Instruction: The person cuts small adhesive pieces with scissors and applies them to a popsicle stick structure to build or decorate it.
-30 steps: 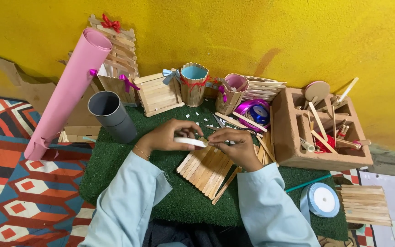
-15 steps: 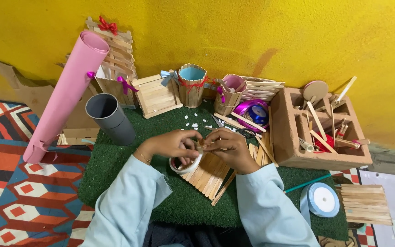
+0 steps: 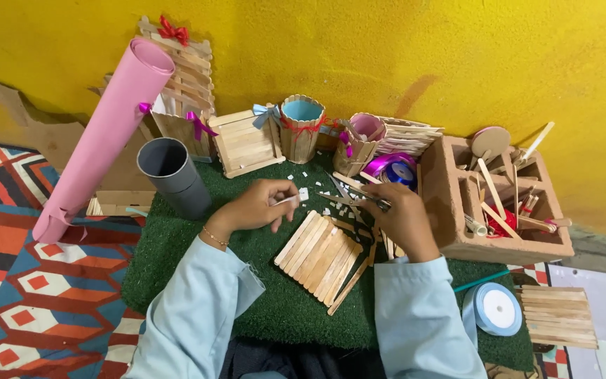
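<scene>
The left hand (image 3: 257, 205) pinches a small white strip (image 3: 285, 201) between thumb and fingertips, and the right hand (image 3: 400, 216) is closed on a pair of scissors (image 3: 351, 196) whose blades point toward that strip. Just below and between both hands, a panel of joined wooden craft sticks (image 3: 322, 250) lies flat on the green turf mat (image 3: 198, 260).

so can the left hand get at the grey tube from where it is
Probably yes. The left hand is beside the grey tube, with only bare green mat between them, though its fingers already pinch a small white strip.
</scene>
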